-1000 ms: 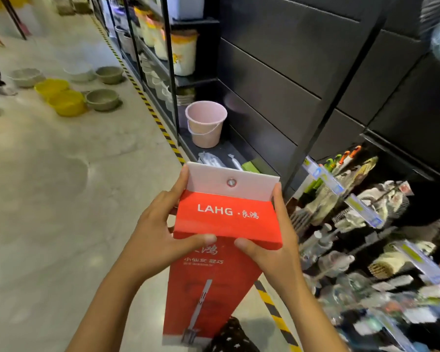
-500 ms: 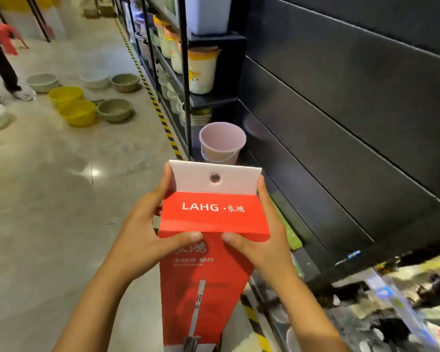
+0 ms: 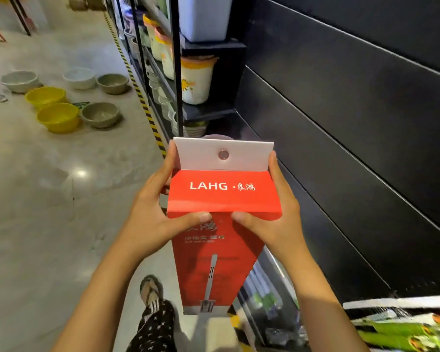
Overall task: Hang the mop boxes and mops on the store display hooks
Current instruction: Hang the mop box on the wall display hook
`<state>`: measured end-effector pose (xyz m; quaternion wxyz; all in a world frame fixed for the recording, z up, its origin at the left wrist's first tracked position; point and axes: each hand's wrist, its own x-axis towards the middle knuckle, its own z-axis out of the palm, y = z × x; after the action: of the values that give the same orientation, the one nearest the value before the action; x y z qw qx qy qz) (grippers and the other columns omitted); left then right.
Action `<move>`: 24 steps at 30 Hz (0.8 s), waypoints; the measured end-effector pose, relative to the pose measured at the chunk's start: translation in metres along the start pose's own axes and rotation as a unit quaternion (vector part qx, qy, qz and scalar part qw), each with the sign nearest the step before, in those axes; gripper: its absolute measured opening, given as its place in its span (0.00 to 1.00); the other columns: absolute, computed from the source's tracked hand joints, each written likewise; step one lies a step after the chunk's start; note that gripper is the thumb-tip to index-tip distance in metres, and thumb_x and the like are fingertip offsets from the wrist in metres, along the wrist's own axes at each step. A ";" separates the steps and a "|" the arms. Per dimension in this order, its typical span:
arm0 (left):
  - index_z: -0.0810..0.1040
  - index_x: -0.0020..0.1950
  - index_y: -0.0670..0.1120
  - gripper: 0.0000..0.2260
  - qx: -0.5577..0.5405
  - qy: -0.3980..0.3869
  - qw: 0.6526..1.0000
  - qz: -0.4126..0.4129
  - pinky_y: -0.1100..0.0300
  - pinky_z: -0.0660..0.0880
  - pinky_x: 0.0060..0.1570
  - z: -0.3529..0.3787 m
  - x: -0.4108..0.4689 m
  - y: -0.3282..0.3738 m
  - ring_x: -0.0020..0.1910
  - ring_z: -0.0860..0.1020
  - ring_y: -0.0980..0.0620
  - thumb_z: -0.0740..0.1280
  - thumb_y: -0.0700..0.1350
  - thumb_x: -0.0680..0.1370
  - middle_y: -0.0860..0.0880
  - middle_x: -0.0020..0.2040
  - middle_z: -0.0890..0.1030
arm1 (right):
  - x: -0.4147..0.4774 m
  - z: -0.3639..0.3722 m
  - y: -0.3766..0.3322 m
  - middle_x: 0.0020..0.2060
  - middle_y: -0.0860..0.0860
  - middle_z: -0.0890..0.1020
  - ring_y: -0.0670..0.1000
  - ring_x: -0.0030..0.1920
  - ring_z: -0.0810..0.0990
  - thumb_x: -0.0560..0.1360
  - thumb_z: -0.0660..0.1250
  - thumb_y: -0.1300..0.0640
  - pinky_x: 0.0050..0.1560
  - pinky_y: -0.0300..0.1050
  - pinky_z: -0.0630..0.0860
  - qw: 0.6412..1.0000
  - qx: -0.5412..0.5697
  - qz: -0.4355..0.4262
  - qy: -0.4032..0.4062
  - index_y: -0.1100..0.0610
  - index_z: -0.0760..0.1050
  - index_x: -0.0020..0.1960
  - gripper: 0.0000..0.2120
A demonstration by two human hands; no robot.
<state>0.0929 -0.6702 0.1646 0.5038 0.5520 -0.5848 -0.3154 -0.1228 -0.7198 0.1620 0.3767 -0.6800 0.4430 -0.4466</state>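
I hold a tall red mop box (image 3: pixel 222 196) upright in front of me, printed "LAHG", with a mop picture lower down. Its white top flap (image 3: pixel 201 154) stands up and has a round hang hole (image 3: pixel 223 155). My left hand (image 3: pixel 150 219) grips the box's left side, thumb across the front. My right hand (image 3: pixel 277 222) grips the right side the same way. The black slatted display wall (image 3: pixel 353 123) runs along the right, close to the box. No hook shows on it in this view.
Black shelving (image 3: pixel 178 72) ahead holds buckets (image 3: pixel 196 80). Yellow (image 3: pixel 57 116) and grey basins (image 3: pixel 101 114) sit on the floor at left. A yellow-black floor stripe (image 3: pixel 142 102) follows the shelf base. Packaged goods (image 3: pixel 401 326) lie at lower right. My leg and sandal (image 3: pixel 151 301) are below.
My view has swung left and up, away from the hanging goods onto the bare slatted wall. The box has stayed in both hands, held the same way.
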 end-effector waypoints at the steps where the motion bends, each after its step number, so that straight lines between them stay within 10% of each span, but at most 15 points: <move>1: 0.50 0.75 0.70 0.51 -0.004 -0.007 1.000 0.000 0.54 0.76 0.60 -0.004 0.013 -0.006 0.62 0.76 0.58 0.74 0.70 0.58 0.66 0.66 0.71 | 0.012 0.006 0.003 0.63 0.47 0.75 0.47 0.63 0.77 0.56 0.74 0.27 0.62 0.56 0.76 1.000 0.002 0.005 0.004 0.29 0.56 0.73 0.50; 11: 0.52 0.73 0.74 0.49 -0.043 -0.056 0.998 -0.001 0.73 0.73 0.54 -0.080 0.172 -0.071 0.62 0.74 0.67 0.76 0.63 0.59 0.68 0.68 0.70 | 0.156 0.090 0.012 0.65 0.46 0.74 0.45 0.65 0.76 0.54 0.76 0.28 0.66 0.57 0.74 0.998 0.003 0.055 0.032 0.32 0.56 0.75 0.54; 18: 0.53 0.74 0.72 0.50 -0.047 -0.086 0.994 0.043 0.63 0.74 0.59 -0.138 0.289 -0.080 0.63 0.75 0.64 0.77 0.62 0.58 0.62 0.69 0.71 | 0.259 0.139 -0.002 0.66 0.45 0.75 0.48 0.66 0.76 0.54 0.77 0.28 0.66 0.58 0.73 0.995 0.010 0.024 0.096 0.33 0.58 0.75 0.53; 24: 0.55 0.76 0.67 0.50 -0.061 -0.093 0.990 0.088 0.74 0.74 0.50 -0.173 0.392 -0.059 0.55 0.78 0.67 0.77 0.60 0.58 0.68 0.58 0.78 | 0.354 0.152 -0.034 0.67 0.41 0.74 0.41 0.65 0.75 0.53 0.77 0.30 0.67 0.48 0.73 0.990 0.003 -0.028 0.138 0.35 0.59 0.74 0.53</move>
<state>0.3203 -1.0272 0.2554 0.5060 0.4349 -0.6552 -0.3542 0.1030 -1.0238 0.2414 0.3015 -0.6226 0.4701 -0.5482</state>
